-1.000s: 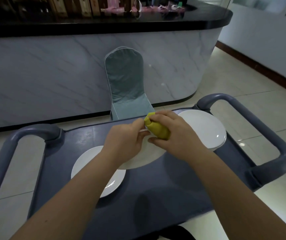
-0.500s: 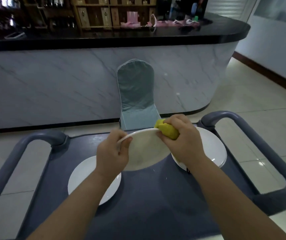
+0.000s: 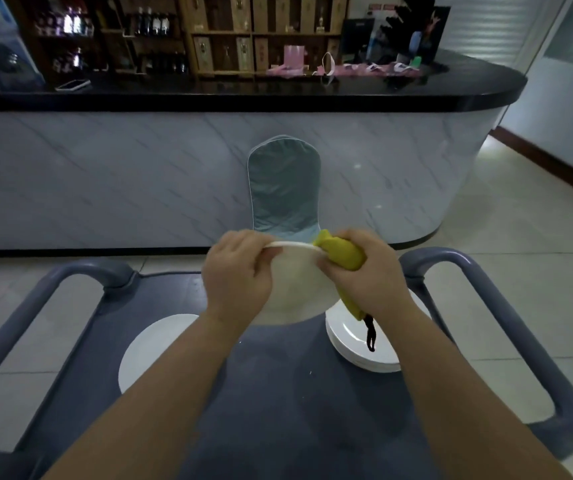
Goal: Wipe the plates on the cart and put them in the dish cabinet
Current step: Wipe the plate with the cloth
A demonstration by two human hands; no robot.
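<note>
My left grip [image 3: 240,275] clamped on a tilted plate [image 3: 295,289], right grip [image 3: 364,282] wrapped round yellow cloth [image 3: 340,254] at its rim, cart [image 3: 278,393] below carrying plate stack [image 3: 347,341], single plate [image 3: 153,351]

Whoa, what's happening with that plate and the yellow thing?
A person is wiping a white plate. The left hand grips its rim and holds it tilted up above the cart. The right hand holds a yellow cloth against the plate's edge. Another single plate lies on the left side of the cart, and a stack of plates sits on the right side.
</note>
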